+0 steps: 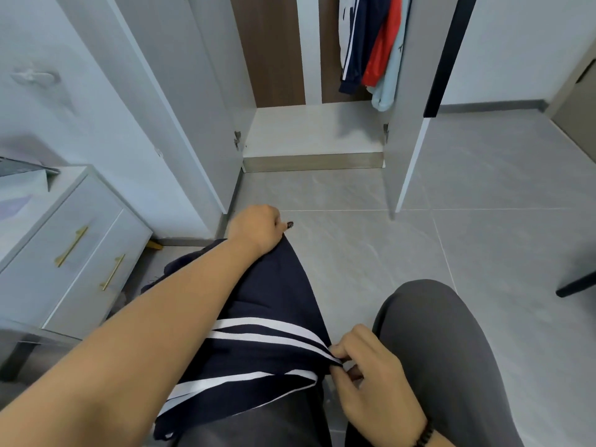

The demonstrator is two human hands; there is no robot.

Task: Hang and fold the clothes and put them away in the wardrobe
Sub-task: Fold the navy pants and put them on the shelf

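Right now the navy garment [267,321] w/ white stripes lies draped over the person's left thigh, its long axis running from near the body out toward the knee, i.e. pointing at the open wardrobe [309,130] ahead. Left hand [258,229] is at the far end, past the knee, fingers curled around the cloth's far edge; arm stretched out straight along the garment, forearm lying over it. Right hand [367,372] is at the near end, by the inner thigh, thumb & fingertips pinching the striped edge; wrist bent in, a dark bead bracelet showing. So both grips are closed on the same piece, one at each end, fabric fairly taut between them.

Judgement: this looks like smoothing or lining up edges for a fold, prob. mid-fold; next move likely turns on bringing the far end back toward the near one, and the left hand is the one placed to do it.

Wardrobe doors stand open; hanging clothes [374,50] (navy, red, pale blue) are on the right side inside, its bottom shelf well apart from the hands. A drawer unit [74,253] w/ gold handles sits left.
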